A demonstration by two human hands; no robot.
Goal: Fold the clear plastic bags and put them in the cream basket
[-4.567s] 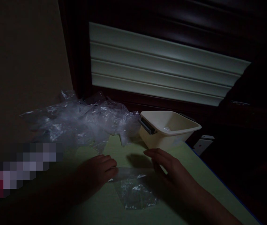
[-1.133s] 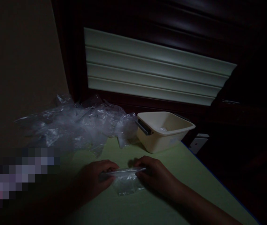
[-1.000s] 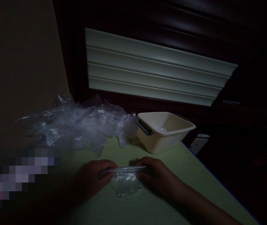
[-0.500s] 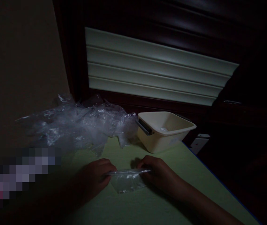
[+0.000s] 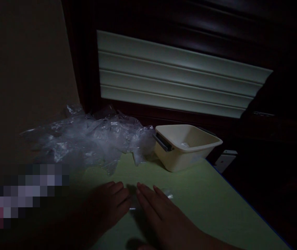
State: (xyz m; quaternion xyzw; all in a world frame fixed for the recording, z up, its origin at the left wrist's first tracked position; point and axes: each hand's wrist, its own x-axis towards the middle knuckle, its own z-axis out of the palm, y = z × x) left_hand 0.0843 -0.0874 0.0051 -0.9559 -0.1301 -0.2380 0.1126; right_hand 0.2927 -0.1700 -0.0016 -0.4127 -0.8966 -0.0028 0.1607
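A small clear plastic bag (image 5: 168, 193) lies on the green tabletop (image 5: 190, 184), mostly hidden beneath my hands. My left hand (image 5: 114, 201) is at the bag's left side with its fingers curled in; its thumb is hidden, but it appears to grip the bag's edge. Over the bag my right hand (image 5: 161, 213) lies nearly flat, palm down, with its fingers stretched out. Beyond my hands stands a cream plastic bin (image 5: 179, 159) with dark grey handles; a small clear scrap shows inside it.
A loose heap of clear plastic bags (image 5: 93, 135) spreads over the table's far left. To the right of the bin is a pale phone (image 5: 226, 161), past the table's blue edge (image 5: 253, 201). Behind stands a dark wooden panel with light slats (image 5: 169, 76). The light is dim.
The bag has gone from being held up and stretched between both hands to lying low on the table. My right hand has let go of its pinch and flattened over it.
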